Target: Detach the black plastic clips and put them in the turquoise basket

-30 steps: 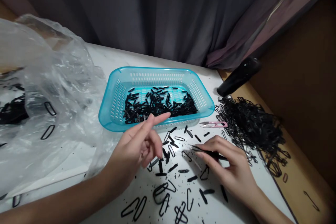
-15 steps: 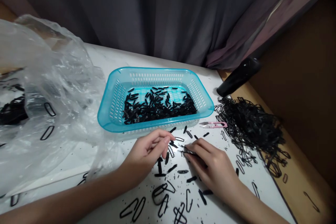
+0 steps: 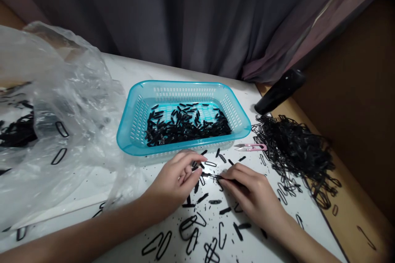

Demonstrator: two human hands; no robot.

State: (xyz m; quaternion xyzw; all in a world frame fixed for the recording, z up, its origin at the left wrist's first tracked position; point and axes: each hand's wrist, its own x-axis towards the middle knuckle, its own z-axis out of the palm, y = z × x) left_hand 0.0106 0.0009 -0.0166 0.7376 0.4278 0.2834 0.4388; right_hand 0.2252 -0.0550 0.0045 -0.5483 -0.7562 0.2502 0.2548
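My left hand (image 3: pixel 179 178) hovers over the white tabletop just in front of the blue basket, thumb and forefinger apart and the other fingers curled; nothing shows in its grip. To its right, my right hand (image 3: pixel 251 187) is closed around a small dark tool with thin metal tips (image 3: pixel 213 176). Those tips point left, at a short black piece (image 3: pixel 206 175) near my left thumb. My right palm and fingers hide most of the tool. Short black strips (image 3: pixel 215 202) and thin black loops (image 3: pixel 210 164) lie around both hands.
A blue plastic basket (image 3: pixel 185 147) contains many short black pieces. Pink-handled thread snips (image 3: pixel 251 147) lie right of it, beside a tangled heap of black loops (image 3: pixel 296 152). A black cylinder (image 3: pixel 279 92) leans behind the heap. Crumpled clear plastic (image 3: pixel 77 86) covers the left side.
My left thumb and forefinger have spread wider. The tool's tips, apart before, are now close together by the short black piece. My right hand has shifted slightly.
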